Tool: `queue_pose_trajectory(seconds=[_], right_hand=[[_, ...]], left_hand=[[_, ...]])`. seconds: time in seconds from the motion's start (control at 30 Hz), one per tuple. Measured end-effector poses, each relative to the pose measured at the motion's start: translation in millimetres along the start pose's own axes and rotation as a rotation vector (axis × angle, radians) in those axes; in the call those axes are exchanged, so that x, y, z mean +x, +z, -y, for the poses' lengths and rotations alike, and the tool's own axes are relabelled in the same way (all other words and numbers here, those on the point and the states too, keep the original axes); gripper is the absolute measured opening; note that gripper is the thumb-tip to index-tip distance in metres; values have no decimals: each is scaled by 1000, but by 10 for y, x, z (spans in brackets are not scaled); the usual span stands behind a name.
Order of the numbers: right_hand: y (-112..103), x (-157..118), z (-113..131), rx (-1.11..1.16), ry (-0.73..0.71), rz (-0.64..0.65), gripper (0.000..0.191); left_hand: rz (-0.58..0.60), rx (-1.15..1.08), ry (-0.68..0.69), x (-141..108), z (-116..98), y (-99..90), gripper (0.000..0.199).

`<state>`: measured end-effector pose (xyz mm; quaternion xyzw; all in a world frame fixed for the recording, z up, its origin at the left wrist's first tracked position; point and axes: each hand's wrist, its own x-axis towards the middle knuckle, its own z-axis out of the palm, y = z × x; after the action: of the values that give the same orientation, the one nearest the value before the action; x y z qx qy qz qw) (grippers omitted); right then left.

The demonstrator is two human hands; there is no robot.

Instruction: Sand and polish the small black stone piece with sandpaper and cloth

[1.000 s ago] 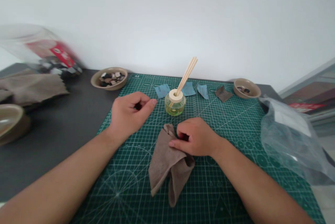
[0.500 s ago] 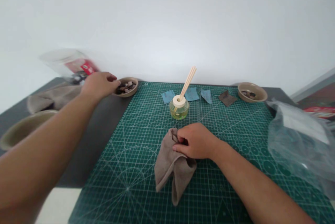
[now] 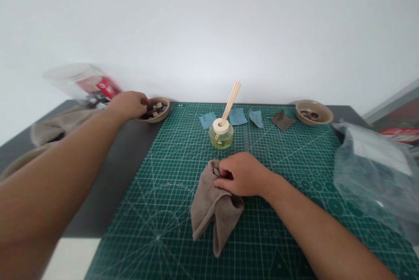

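My right hand [image 3: 244, 174] is closed on a grey-brown cloth [image 3: 209, 210], pinching its top edge, while the folds spread over the green cutting mat [image 3: 157, 210]. Over at the left, my left hand [image 3: 129, 104] reaches to the near side of a small tan bowl [image 3: 160, 116] that holds small dark and pale pieces [image 3: 156, 109]. Its fingers curl down at the bowl; the fingertips and anything between them are hidden. Beyond the cloth stands a glass reed diffuser [image 3: 221, 136] with a wooden collar, pale sticks and yellow-green liquid.
Blue paper pieces [image 3: 238, 116] and a brown one [image 3: 283, 121] lie along the mat's back. A second tan bowl [image 3: 322, 114] stands at back right. Clear plastic bags [image 3: 366, 175] lie right. Left are a clear container [image 3: 70, 81], another cloth [image 3: 46, 131] and a partly hidden bowl [image 3: 16, 164].
My left hand has turned down at the bowl, its fingers more curled than before. The right hand keeps its hold on the cloth. The whole view has shifted slightly.
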<state>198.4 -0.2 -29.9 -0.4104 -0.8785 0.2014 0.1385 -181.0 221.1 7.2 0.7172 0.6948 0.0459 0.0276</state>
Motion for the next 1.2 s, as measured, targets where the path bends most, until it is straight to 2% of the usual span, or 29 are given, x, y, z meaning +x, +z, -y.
queue_pose_trajectory(seconds=[0.17, 0.27, 0.4, 0.5, 0.63, 0.83, 1.1, 1.17, 1.2], right_hand=[[-1, 8, -11, 5, 2, 2, 30], [7, 9, -15, 7, 6, 1, 30], [10, 10, -11, 17, 11, 6, 29], [4, 14, -8, 21, 19, 12, 30], [-2, 20, -9, 19, 24, 17, 30], [-5, 22, -6, 21, 33, 27, 30], [-1, 23, -4, 12, 22, 23, 29], [5, 24, -10, 15, 21, 24, 29], [8, 24, -14, 17, 20, 23, 30]], left_hand=[[19, 10, 10, -54, -24, -74, 32], [-47, -41, 38, -91, -42, -146, 20], [-113, -87, 36, -18, -74, -156, 23], [-30, -102, -18, 116, -91, -70, 24], [76, -117, -71, 270, -94, 21, 42], [131, -71, -109, 373, -114, 15, 38], [34, -183, -123, 276, -139, -92, 40], [-25, -268, -79, 214, -132, -136, 34], [-90, -324, -24, 181, -135, -157, 30]])
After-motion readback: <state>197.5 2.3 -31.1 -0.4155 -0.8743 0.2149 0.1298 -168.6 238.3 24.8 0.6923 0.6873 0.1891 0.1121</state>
